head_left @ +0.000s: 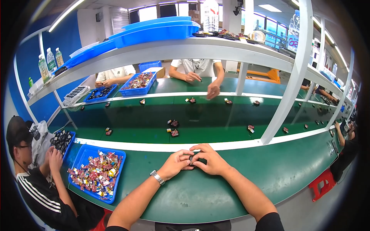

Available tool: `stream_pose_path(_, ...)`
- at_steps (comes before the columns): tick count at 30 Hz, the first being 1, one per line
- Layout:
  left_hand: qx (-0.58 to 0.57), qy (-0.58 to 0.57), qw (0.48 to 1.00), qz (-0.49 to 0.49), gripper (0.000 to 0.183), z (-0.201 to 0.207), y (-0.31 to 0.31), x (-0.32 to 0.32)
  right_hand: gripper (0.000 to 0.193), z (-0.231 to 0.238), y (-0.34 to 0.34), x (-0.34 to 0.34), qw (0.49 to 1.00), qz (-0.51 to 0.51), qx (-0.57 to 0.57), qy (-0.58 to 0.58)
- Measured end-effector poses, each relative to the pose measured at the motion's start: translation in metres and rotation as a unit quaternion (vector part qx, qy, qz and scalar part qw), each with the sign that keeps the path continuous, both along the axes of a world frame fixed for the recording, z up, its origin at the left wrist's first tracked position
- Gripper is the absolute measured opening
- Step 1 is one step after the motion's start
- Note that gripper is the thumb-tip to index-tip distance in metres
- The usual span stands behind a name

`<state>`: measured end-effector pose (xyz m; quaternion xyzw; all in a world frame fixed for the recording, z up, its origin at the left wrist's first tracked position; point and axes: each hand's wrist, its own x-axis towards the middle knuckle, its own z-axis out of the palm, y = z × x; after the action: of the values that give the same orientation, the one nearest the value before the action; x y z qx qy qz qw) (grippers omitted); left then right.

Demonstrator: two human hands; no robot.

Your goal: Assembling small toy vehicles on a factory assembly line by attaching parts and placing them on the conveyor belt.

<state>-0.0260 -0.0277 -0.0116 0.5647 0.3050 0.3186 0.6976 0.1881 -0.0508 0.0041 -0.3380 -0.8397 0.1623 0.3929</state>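
Over the near edge strip of the green bench, my left hand [178, 164] and my right hand [210, 160] meet with fingertips closed around a small black part [192, 160]. Most of that part is hidden by my fingers, so its exact kind cannot be made out. A silver watch sits on my left wrist. To the left of my left forearm stands a blue tray [122, 169] heaped with small red, yellow and white pieces [96, 175].
Beyond a white rail [165, 146], small dark and red assemblies [174, 132] lie spaced along the green belt [208, 129]. A white post [287, 77] and overhead shelf [162, 48] stand ahead. Co-workers sit at left [38, 181], across and far right. A red stool [323, 184] stands right.
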Motion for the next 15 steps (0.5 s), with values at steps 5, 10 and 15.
stream_pose_path(5, 0.000, -0.009, 1.000, 0.005, 0.028, 0.001, -0.002, 0.004, 0.013, -0.008, 0.000, 0.002, 1.000, 0.001, 0.011, 0.007)
stream_pose_path(10, -0.013, -0.029, 0.999, 0.018, 0.028, -0.003, 0.000, 0.001, 0.012, -0.011, 0.001, -0.008, 0.996, -0.054, 0.072, 0.023)
stream_pose_path(15, -0.026, -0.051, 0.998, 0.024, 0.028, 0.000, -0.001, -0.001, 0.009, -0.015, -0.002, -0.016, 0.992, -0.096, 0.067, 0.045)
